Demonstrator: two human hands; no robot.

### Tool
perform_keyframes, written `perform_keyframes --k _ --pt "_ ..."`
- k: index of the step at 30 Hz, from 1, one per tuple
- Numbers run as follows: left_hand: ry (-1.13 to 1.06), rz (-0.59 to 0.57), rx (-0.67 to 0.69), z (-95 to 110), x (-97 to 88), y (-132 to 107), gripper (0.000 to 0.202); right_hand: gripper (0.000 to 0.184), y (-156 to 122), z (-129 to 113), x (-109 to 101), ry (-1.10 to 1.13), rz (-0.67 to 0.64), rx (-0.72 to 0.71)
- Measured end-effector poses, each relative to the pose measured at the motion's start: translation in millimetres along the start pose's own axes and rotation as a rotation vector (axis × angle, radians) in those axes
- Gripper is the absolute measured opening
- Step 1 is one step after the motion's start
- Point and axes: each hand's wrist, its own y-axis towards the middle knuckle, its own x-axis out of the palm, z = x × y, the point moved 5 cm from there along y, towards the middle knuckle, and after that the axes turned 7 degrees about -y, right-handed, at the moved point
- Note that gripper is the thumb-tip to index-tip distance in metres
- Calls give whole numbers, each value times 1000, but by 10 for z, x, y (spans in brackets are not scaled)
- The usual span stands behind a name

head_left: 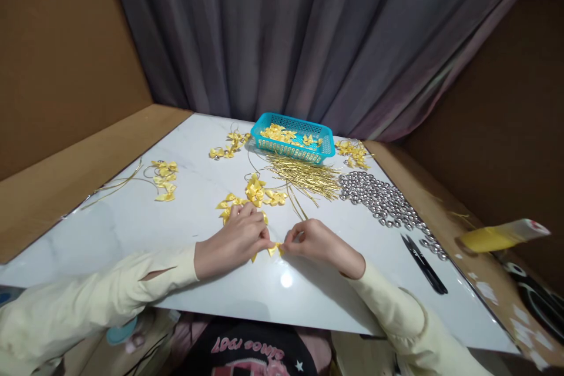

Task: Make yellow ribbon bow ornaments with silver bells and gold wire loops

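A small yellow ribbon bow (274,249) is pinched between my two hands near the front of the white table. My left hand (240,235) is closed on its left side, fingers curled down. From the other side, my right hand (315,241) grips the bow with thumb and fingertip. Just beyond my left hand lie more yellow bows (255,191) in a loose cluster, partly hidden by that hand. Thin gold ties (304,176) spread in a pile farther back.
A blue basket (291,153) holding yellow bows stands at the back. Many silver bells or beads (383,197) lie at right, beside black thread snips (423,264). A yellow bottle (497,235) rests on the right ledge. More bows (165,179) lie at left.
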Motion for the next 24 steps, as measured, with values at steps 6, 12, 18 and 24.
perform_keyframes --k 6,12,18,24 --pt "-41 18 -17 -45 14 -2 24 14 23 -5 6 -18 74 -90" --pt "-14 92 -37 -164 -19 8 25 24 68 -56 -203 -163 400 -221" --pt "13 141 -53 -195 -120 12 11 18 132 -82 -192 -265 447 -428" --pt "12 201 -102 -256 -263 23 6 32 200 13 -166 -164 434 -390"
